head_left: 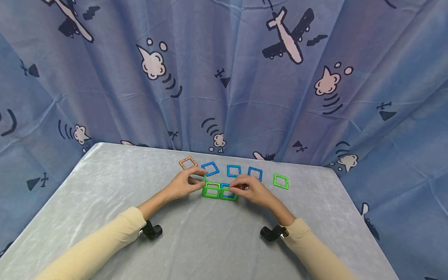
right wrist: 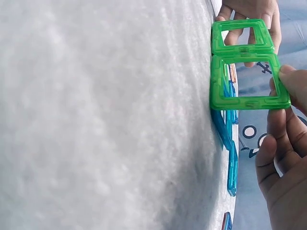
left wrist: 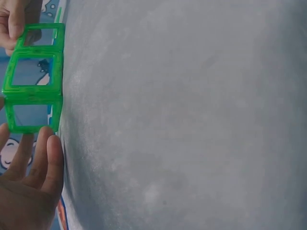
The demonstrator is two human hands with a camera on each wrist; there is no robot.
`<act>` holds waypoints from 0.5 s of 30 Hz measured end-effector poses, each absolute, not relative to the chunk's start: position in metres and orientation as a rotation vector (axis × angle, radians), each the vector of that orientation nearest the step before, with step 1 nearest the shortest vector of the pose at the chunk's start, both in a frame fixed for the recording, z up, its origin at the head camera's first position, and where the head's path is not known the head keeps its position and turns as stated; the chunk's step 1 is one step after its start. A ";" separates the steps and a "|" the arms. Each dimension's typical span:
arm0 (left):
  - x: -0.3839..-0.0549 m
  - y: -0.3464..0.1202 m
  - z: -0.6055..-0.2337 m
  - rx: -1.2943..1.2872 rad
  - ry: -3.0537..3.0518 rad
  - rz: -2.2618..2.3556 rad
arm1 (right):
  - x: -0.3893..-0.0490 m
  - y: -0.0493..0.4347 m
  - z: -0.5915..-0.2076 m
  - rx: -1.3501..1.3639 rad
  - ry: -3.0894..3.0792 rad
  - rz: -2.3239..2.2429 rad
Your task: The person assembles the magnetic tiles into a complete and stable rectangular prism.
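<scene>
Green tiles (left wrist: 32, 91) standing joined on table (head_left: 206, 241), right hand (head_left: 255, 190) pinching one end, relaxed left hand (head_left: 181, 184) touching the other.

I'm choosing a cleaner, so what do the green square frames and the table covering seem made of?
Green square frames: probably hard plastic, glossy and translucent; light glints on their rims.
Table covering: seemingly fabric, perhaps velvet or plush, judging by its fuzzy nap and soft patchy sheen.

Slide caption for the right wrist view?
Right hand pinching a green square frame, a second green frame adjoining it, left hand at the far end, blue frames beyond.
</scene>
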State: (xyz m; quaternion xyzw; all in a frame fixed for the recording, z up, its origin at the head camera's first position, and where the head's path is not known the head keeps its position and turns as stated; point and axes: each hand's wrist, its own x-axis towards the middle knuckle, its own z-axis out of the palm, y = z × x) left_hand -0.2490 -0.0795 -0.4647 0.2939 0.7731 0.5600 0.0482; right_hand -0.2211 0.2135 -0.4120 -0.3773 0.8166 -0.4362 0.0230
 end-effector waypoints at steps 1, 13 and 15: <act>-0.249 -0.079 -0.465 0.898 2.358 1.707 | -0.221 0.213 -0.412 -1.157 2.527 -1.356; -0.248 -0.079 -0.463 0.891 2.367 1.703 | -0.219 0.210 -0.411 -1.089 2.544 -1.365; -0.248 -0.079 -0.464 0.891 2.367 1.703 | -0.219 0.210 -0.411 -1.090 2.541 -1.368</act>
